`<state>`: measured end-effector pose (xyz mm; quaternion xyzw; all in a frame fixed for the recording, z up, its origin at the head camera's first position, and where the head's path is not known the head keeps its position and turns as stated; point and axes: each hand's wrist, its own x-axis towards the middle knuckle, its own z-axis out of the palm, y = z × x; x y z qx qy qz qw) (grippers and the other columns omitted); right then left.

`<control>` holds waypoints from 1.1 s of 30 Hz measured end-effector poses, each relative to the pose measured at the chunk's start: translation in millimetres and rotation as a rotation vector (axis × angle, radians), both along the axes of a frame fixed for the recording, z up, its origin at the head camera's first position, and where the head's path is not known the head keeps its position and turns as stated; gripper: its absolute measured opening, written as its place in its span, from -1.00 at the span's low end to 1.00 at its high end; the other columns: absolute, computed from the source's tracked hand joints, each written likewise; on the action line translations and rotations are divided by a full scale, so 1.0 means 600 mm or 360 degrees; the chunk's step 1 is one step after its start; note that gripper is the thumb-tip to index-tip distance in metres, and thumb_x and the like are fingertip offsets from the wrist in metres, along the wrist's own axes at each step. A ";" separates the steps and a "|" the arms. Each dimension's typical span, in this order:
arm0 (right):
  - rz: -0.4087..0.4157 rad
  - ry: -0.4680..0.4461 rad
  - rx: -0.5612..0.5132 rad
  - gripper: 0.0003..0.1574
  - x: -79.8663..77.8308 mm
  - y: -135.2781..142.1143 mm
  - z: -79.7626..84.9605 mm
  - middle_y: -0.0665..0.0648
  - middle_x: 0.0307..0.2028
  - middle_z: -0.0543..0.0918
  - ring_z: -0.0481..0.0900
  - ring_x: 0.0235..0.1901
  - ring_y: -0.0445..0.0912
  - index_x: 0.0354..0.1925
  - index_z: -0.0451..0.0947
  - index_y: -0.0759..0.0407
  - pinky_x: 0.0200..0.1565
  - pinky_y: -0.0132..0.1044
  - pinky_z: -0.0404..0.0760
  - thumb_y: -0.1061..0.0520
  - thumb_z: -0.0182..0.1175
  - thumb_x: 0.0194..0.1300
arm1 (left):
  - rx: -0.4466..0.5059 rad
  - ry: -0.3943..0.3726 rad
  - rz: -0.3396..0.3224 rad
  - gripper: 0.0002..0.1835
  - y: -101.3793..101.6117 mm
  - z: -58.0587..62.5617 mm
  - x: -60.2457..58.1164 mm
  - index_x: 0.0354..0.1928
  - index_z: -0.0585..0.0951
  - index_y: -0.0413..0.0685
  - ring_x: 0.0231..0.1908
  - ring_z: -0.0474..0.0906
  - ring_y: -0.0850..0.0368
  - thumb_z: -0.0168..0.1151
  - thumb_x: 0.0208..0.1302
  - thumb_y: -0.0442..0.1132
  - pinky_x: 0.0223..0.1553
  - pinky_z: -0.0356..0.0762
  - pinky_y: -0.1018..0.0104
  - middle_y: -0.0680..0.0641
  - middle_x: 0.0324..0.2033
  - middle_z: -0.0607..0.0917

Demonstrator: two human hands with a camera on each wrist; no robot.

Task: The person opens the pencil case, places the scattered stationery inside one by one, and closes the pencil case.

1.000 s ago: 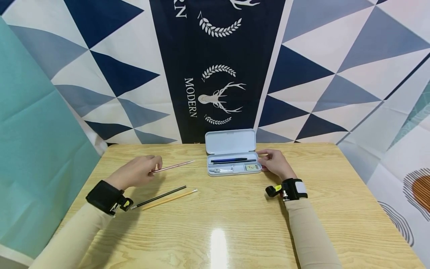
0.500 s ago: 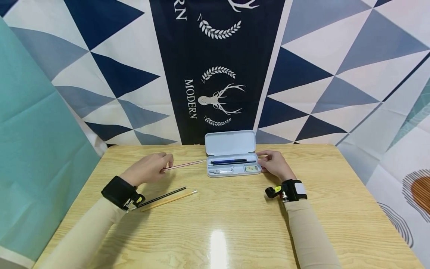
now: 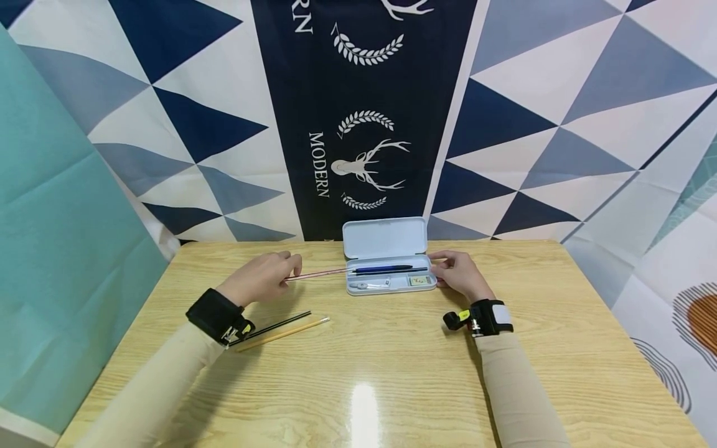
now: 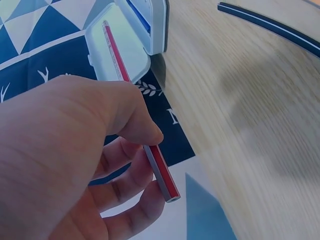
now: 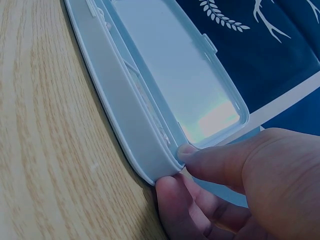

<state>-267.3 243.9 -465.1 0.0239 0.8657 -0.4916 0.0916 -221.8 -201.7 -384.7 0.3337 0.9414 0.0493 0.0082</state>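
My left hand [image 3: 263, 277] pinches a red-and-silver striped pencil [image 4: 163, 172] between thumb and fingers, near one end. In the head view, its far tip overlaps the left end of a light blue pencil case [image 3: 385, 239], whose lid is open. At the other end of the case, my right hand [image 3: 460, 274] grips the corner, thumb on the rim and fingers against the outer wall. Inside lie a blue pen [image 3: 383, 269], a dark pencil beside it, a compass [image 3: 370, 284] and a small boxed eraser [image 3: 419, 280].
A black pencil [image 3: 280, 324] and a yellow pencil [image 3: 285, 334] lie on the wooden table [image 3: 392, 354], below the left hand. A patterned cloth [image 3: 358, 81] hangs just behind the case.
My left hand has moved right with the red pencil, bringing its tip to the case's left end. The right hand has stayed on the case.
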 end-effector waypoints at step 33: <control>-0.0002 -0.0001 0.0008 -0.44 0.000 0.000 0.000 0.32 0.02 0.71 0.68 -0.28 -0.18 0.55 0.55 0.27 -0.27 -0.45 0.76 0.23 0.23 0.69 | 0.0086 -0.0051 0.0036 -0.82 0.094 -0.026 -0.063 -0.01 0.68 -0.08 -0.25 0.58 0.05 0.40 0.46 -0.46 -0.05 0.68 0.14 -0.08 -0.21 0.72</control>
